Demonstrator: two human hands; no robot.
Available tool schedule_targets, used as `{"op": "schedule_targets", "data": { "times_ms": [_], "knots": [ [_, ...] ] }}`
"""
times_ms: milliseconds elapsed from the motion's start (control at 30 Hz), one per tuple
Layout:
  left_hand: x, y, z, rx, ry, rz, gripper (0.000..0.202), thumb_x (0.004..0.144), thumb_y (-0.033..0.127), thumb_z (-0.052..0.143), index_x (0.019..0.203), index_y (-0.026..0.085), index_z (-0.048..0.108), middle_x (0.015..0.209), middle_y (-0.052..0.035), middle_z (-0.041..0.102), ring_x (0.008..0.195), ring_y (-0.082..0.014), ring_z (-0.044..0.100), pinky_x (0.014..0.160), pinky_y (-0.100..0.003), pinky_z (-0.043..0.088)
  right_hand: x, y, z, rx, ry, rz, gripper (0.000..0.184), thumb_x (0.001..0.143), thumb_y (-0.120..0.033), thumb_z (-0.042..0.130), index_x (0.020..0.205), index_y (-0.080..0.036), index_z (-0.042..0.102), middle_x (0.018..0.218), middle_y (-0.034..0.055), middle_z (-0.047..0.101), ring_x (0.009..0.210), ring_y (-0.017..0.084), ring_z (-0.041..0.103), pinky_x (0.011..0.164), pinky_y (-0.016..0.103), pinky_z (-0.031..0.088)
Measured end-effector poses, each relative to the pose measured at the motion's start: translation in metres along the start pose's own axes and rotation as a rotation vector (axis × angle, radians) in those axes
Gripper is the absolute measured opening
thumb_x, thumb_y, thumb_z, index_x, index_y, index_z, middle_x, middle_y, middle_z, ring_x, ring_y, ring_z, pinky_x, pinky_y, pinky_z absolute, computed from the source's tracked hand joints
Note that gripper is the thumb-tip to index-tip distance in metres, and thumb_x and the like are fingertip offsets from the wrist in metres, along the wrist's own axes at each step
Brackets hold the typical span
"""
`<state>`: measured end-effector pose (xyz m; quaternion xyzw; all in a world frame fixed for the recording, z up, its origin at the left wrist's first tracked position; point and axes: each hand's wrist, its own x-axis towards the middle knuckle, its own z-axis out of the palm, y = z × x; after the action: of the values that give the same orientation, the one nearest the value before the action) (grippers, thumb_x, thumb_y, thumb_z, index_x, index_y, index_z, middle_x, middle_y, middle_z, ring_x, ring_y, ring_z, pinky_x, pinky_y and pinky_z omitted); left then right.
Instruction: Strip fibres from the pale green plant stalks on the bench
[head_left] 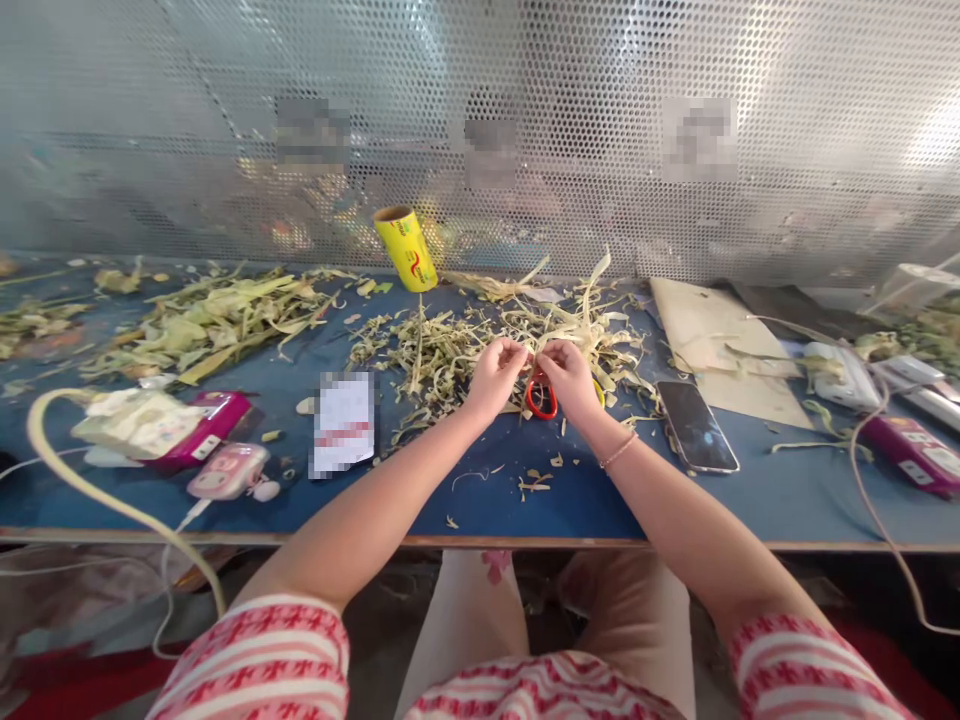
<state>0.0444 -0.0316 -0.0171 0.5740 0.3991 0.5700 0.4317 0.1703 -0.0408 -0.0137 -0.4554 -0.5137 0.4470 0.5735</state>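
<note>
Pointing its rounded end back at the person, the red loop sits right at the fingers, its long axis running away from the table's near edge, far end leaning slightly left and lost behind the fingers. Right hand just right of the loop, left hand to its left, and it's tight here: 2 pinches, fingertips drawn in, nearly meeting just beyond the loop! Whether they clamp anything, I cannot tell; it's too small. A yellow curve peeks out right of the loop, past the right hand. Plant scraps spread behind the loop and to both sides. Wider now: 1 phone right of the loop, screen up; 1 white card, blurred, left of it. Farther left of the loop, a pink case. And behind, left of the loop, a yellow tube tilts, open end up!
</note>
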Motion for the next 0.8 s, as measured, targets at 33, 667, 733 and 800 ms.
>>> {"op": "schedule_targets", "data": {
  "times_ms": [33,667,733,800],
  "knots": [
    [-0.0005,0.0002,-0.0001,0.016,-0.028,0.017,0.021,0.076,0.033,0.067,0.082,0.016,0.056,0.079,-0.0016,0.061,0.075,-0.0126,0.059,0.074,-0.028,0.049,0.0003,-0.0003,-0.0007,0.004,0.0,-0.007,0.027,0.068,-0.037,0.062,0.084,-0.02,0.047,0.073,-0.0031,0.056,0.062,0.011,0.057,0.064,0.028,0.052],
    [-0.0003,-0.0034,0.0026,-0.179,-0.045,-0.089,0.027,0.079,0.038,0.066,0.074,0.018,0.049,0.064,0.0032,0.053,0.057,-0.0087,0.052,0.058,-0.023,0.046,-0.0013,0.0052,-0.0003,-0.17,-0.085,-0.284,0.022,0.078,-0.039,0.061,0.074,-0.021,0.049,0.076,-0.0006,0.054,0.069,0.013,0.056,0.067,0.03,0.051],
    [-0.0006,-0.0027,0.0027,-0.159,-0.045,-0.067,0.027,0.08,0.038,0.065,0.076,0.018,0.048,0.064,0.0038,0.052,0.056,-0.0084,0.052,0.056,-0.023,0.044,-0.0036,0.0032,0.0009,-0.137,-0.11,-0.277,0.026,0.078,-0.043,0.062,0.073,-0.021,0.047,0.074,-0.001,0.053,0.067,0.013,0.056,0.063,0.028,0.05],
    [-0.0008,-0.0021,0.0026,-0.13,-0.036,-0.04,0.025,0.082,0.036,0.064,0.075,0.018,0.047,0.061,0.0046,0.05,0.053,-0.0076,0.049,0.053,-0.022,0.041,-0.0058,0.0012,0.0015,-0.135,-0.143,-0.268,0.028,0.079,-0.045,0.061,0.074,-0.022,0.046,0.068,-0.0023,0.051,0.061,0.011,0.053,0.057,0.027,0.047]
  ]
}}
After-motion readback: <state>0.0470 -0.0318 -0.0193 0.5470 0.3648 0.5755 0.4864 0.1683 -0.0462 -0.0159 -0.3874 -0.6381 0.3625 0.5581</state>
